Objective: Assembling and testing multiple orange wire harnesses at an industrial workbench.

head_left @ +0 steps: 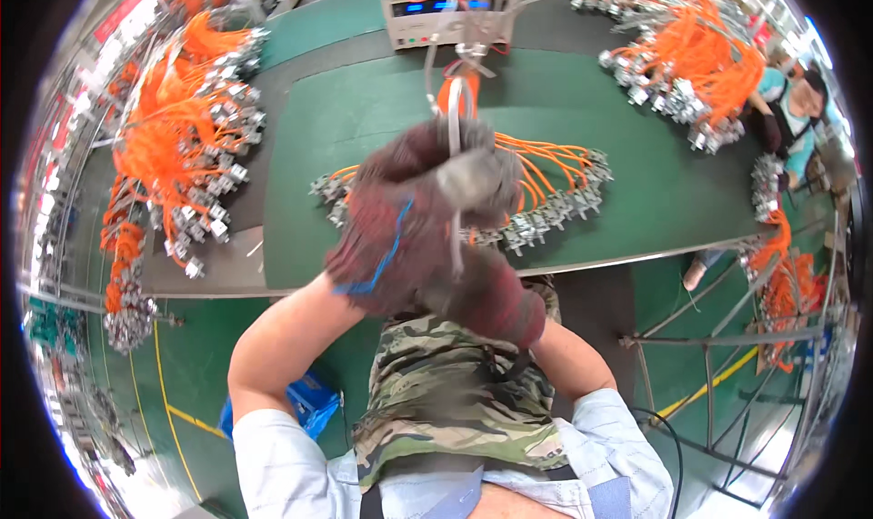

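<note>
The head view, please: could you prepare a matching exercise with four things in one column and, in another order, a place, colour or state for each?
Column one
1. left hand
2. cables fanned out beyond the hands
3. garment at the person's waist
4. boxy instrument

Column two
A. camouflage pattern
B. at the far side of the bench, with blue-lit displays
C. in a dark reddish glove with a blue line
D. orange, with metallic ends

Right pairs: 1-C, 2-D, 3-A, 4-B
</note>
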`<action>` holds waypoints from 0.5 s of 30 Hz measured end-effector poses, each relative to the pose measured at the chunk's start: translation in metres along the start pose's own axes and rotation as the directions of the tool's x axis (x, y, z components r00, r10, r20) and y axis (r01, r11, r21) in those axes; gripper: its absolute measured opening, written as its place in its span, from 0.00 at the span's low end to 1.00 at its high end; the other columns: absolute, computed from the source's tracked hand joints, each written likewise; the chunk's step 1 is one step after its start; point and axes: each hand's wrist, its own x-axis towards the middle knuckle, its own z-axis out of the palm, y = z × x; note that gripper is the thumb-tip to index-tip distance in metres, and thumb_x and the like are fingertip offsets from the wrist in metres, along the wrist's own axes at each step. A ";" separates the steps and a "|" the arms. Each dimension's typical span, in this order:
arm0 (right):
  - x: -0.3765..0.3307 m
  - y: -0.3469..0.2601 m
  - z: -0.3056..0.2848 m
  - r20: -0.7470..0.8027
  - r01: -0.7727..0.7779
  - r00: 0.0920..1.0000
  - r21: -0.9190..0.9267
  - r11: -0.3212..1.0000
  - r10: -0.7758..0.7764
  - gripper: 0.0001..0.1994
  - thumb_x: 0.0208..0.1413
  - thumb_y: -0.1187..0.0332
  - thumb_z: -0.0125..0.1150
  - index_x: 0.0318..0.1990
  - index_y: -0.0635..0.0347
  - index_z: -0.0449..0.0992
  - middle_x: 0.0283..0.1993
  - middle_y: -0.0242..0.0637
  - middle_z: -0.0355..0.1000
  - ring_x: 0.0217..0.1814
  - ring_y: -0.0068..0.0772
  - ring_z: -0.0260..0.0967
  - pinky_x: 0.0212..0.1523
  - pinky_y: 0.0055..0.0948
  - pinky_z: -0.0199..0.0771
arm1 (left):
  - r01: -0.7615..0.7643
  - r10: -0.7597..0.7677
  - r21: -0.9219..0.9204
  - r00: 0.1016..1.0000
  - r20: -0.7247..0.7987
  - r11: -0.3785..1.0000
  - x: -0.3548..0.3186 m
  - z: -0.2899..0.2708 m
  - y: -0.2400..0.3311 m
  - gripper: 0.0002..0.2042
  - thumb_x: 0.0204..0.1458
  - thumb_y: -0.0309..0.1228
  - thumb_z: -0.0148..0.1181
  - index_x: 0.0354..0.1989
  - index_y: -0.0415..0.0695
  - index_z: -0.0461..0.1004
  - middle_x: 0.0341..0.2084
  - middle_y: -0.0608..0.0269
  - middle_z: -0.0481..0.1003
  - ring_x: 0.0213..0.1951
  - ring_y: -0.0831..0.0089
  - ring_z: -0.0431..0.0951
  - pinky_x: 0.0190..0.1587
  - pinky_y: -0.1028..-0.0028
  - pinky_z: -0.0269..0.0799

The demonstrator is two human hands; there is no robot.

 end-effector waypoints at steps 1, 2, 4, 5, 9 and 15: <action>-0.005 0.006 -0.009 -0.113 -0.024 0.993 0.168 0.986 0.044 0.33 0.58 0.62 0.76 0.69 0.63 0.71 0.66 0.43 0.76 0.64 0.37 0.76 0.64 0.39 0.78 | -0.006 0.001 0.090 0.999 0.049 0.996 0.023 0.007 -0.003 0.15 0.62 0.33 0.72 0.53 0.41 0.79 0.42 0.63 0.82 0.43 0.72 0.83 0.49 0.67 0.83; -0.013 -0.015 -0.018 -0.125 -0.085 0.983 0.321 0.943 0.131 0.31 0.61 0.62 0.72 0.69 0.64 0.71 0.59 0.44 0.78 0.57 0.38 0.79 0.59 0.40 0.81 | -0.044 0.038 0.072 0.996 0.080 0.996 0.046 -0.003 -0.017 0.16 0.66 0.36 0.66 0.59 0.44 0.76 0.48 0.59 0.82 0.47 0.68 0.85 0.48 0.64 0.85; -0.025 -0.005 -0.042 -0.227 0.010 0.966 0.509 0.861 0.123 0.27 0.62 0.60 0.70 0.65 0.63 0.71 0.52 0.39 0.79 0.50 0.32 0.79 0.51 0.35 0.81 | -0.001 0.001 0.004 0.995 0.104 1.000 0.094 -0.013 -0.043 0.15 0.67 0.36 0.64 0.58 0.43 0.76 0.48 0.59 0.82 0.46 0.66 0.85 0.49 0.64 0.85; -0.031 0.000 -0.052 -0.275 0.069 0.953 0.595 0.801 0.123 0.26 0.63 0.59 0.69 0.63 0.62 0.72 0.48 0.37 0.79 0.46 0.28 0.78 0.47 0.32 0.81 | 0.026 -0.023 -0.024 0.994 0.109 0.999 0.112 -0.017 -0.057 0.15 0.68 0.36 0.64 0.58 0.43 0.76 0.48 0.58 0.83 0.46 0.65 0.86 0.49 0.64 0.86; -0.054 -0.008 -0.071 -0.366 0.182 0.918 0.730 0.659 0.151 0.31 0.64 0.54 0.68 0.69 0.61 0.69 0.52 0.39 0.77 0.48 0.34 0.79 0.49 0.37 0.84 | 0.087 -0.087 -0.056 0.996 0.007 0.995 0.161 -0.019 -0.115 0.13 0.69 0.35 0.61 0.56 0.42 0.76 0.48 0.58 0.83 0.46 0.63 0.86 0.50 0.63 0.86; -0.078 0.042 -0.098 -0.462 0.339 0.886 0.709 0.618 0.044 0.34 0.57 0.73 0.71 0.72 0.57 0.67 0.64 0.44 0.74 0.63 0.45 0.78 0.58 0.49 0.85 | 0.147 -0.146 0.024 0.989 -0.016 0.989 0.190 -0.005 -0.149 0.13 0.70 0.36 0.60 0.57 0.42 0.76 0.49 0.57 0.83 0.47 0.61 0.86 0.50 0.62 0.86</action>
